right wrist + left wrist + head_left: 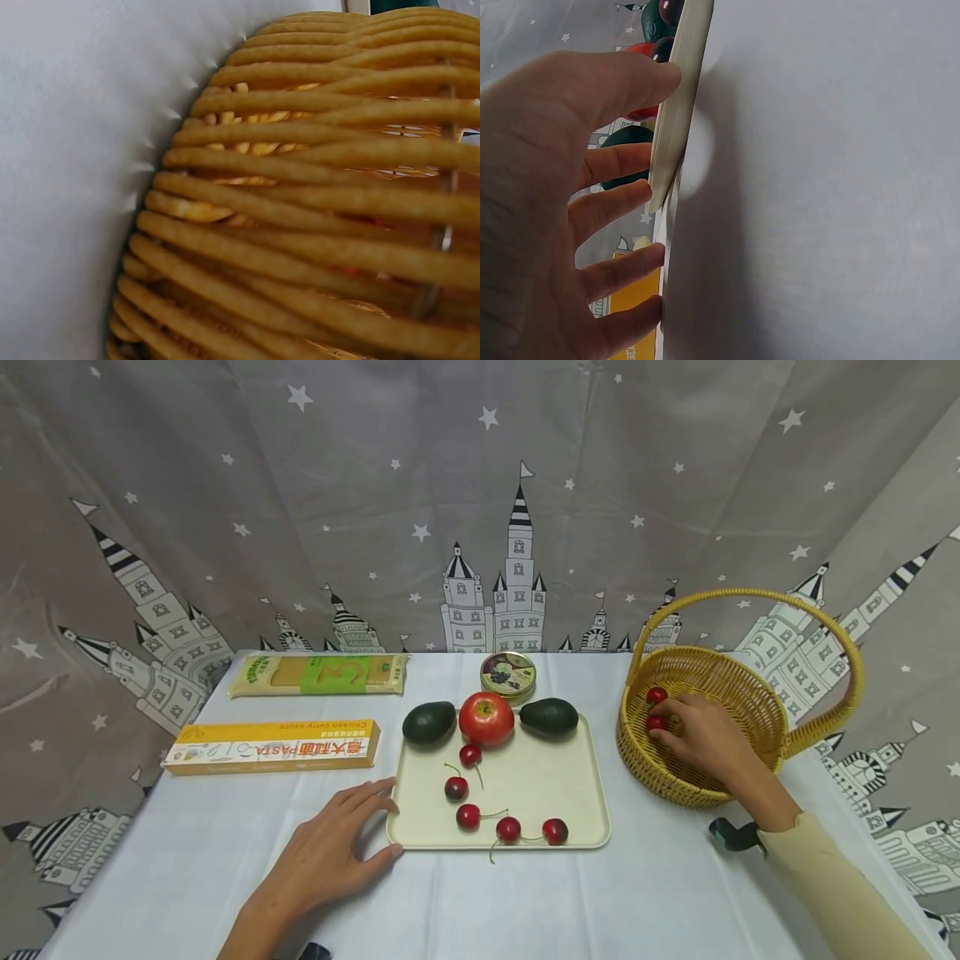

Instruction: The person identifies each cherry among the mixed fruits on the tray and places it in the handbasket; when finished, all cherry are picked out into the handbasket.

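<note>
My right hand point(705, 739) reaches down inside a yellow wicker basket point(693, 793), its thumb and fingertips pinching a red cherry point(656, 723). Another cherry point(656, 695) lies just beyond it in the basket. In the right wrist view the basket's woven side point(300, 202) hides the hand. At the left edge of a cream tray point(540, 785) rests my left hand point(330, 852), fingers spread and thumb by the near corner. Several cherries point(468, 817) with stems lie on the tray. A tomato point(487, 720) sits at its far side between two avocados point(429, 724).
A round tin point(508, 675) stands behind the tomato. Left of the tray lie a yellow and white pasta box point(273, 747) and, farther back, a green-labelled noodle pack point(322, 674). The basket's tall handle point(843, 647) arches over its right side. A castle-print curtain point(375, 485) hangs behind the white table.
</note>
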The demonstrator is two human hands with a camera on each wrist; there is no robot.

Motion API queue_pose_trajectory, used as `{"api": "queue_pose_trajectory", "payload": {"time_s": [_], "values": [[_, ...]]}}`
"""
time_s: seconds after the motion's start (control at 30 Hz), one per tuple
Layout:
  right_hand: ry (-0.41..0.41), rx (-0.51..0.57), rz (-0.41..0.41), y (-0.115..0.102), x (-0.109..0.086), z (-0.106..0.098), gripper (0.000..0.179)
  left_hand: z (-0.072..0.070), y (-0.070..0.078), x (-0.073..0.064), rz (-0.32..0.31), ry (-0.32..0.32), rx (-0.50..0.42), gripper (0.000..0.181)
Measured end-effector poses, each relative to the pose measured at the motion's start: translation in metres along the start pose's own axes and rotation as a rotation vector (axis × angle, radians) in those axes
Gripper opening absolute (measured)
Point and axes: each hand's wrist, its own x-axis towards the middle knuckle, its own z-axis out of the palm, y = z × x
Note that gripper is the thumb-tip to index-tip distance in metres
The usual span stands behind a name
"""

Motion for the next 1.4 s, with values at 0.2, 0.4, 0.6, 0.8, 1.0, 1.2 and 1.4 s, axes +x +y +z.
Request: {"api": "queue_pose_trajectory", "payload": {"time_s": [0.2, 0.4, 0.6, 0.8, 1.0, 1.2, 1.4], "values": [[-0.009, -0.019, -0.018, 0.001, 0.0, 0.001, 0.029, 0.0, 0.0, 0.0, 0.003, 0.002, -0.001, 0.041], [-0.023, -0.032, -0.019, 0.0, 0.0, 0.001, 0.03, 0.0, -0.001, 0.0, 0.008, 0.006, -0.004, 0.041], [-0.031, -0.041, -0.023, -0.001, 0.0, 0.001, 0.03, 0.0, -0.001, 0.0, 0.015, 0.008, -0.003, 0.041], [-0.016, -0.05, -0.025, -0.001, -0.001, 0.002, 0.029, 0.0, -0.001, 0.0, 0.013, 0.003, 0.005, 0.042], [-0.003, -0.052, -0.015, -0.006, -0.004, 0.0, 0.028, -0.001, 0.0, 0.001, 0.015, 0.004, -0.001, 0.043], [0.037, -0.042, -0.036, -0.019, -0.007, -0.006, 0.028, 0.0, 0.0, 0.001, 0.005, -0.003, 0.0, 0.043], [0.152, -0.029, -0.069, -0.031, -0.01, -0.009, 0.029, 0.0, 0.0, 0.001, 0.004, -0.001, -0.002, 0.042]]}}
